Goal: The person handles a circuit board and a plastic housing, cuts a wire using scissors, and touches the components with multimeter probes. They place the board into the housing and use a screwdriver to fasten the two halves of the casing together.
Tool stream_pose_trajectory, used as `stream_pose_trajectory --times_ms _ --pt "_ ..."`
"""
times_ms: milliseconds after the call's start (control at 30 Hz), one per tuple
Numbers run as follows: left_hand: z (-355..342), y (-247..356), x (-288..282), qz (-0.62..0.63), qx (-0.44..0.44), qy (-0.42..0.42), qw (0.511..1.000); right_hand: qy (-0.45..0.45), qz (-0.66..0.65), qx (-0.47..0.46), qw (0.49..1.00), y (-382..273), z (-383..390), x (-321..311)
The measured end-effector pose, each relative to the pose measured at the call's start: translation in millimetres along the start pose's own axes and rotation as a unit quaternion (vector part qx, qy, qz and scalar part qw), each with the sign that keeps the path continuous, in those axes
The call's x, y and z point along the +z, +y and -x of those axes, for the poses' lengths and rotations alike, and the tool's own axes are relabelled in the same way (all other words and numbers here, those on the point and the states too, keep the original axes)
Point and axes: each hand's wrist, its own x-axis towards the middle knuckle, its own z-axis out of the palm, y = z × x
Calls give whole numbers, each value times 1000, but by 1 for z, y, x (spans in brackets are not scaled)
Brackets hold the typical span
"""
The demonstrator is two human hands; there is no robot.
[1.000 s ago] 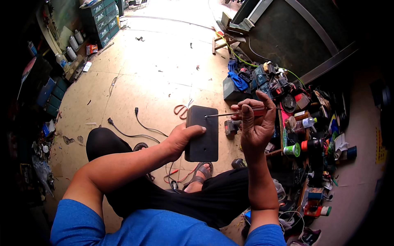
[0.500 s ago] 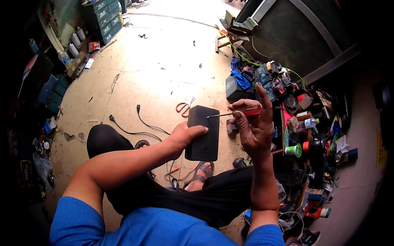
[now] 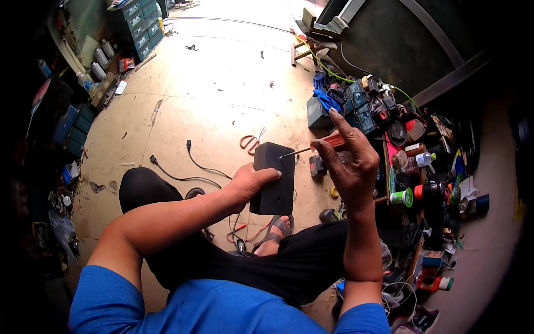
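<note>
My left hand [image 3: 251, 182] grips a black rectangular box [image 3: 273, 192] by its left side, with the thumb lying across its top face. In my right hand [image 3: 351, 158] is a screwdriver [image 3: 334, 141] with a red handle, held between thumb and fingers while the index finger points up. Its thin shaft reaches left, and the tip meets the box near its upper middle. A small hole shows lower on that face. Just behind the box, scissors [image 3: 250, 143] with orange-brown handles lie on the floor, partly hidden.
Black cables with plugs [image 3: 153, 160] run over the tiled floor [image 3: 183, 111] by my left knee. Tools, bottles and a green-white cup [image 3: 401, 197] crowd the right side. Stacked green drawers [image 3: 139, 28] stand at the far left, and a wooden stool [image 3: 305, 53] far right.
My right hand has turned and shifted slightly right, tilting the screwdriver handle upward while its tip stays on the box. The left hand still holds the box in nearly the same place.
</note>
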Motion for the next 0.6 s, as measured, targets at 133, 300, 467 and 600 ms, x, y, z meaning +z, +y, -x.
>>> stream_pose_trajectory --times_ms 133,300,467,600 --pt "-4 -3 0 -4 -9 -1 1000 42 -177 62 981 8 4 14" --pt "-6 -5 -4 -8 -7 -2 1000 20 -21 -2 1000 6 0 6" --pt "-7 -5 -4 -26 -18 2 1000 6 -165 80 983 12 6 12" --pt "-6 -6 -5 -12 -15 4 1000 -9 -20 20 1000 6 -1 5"
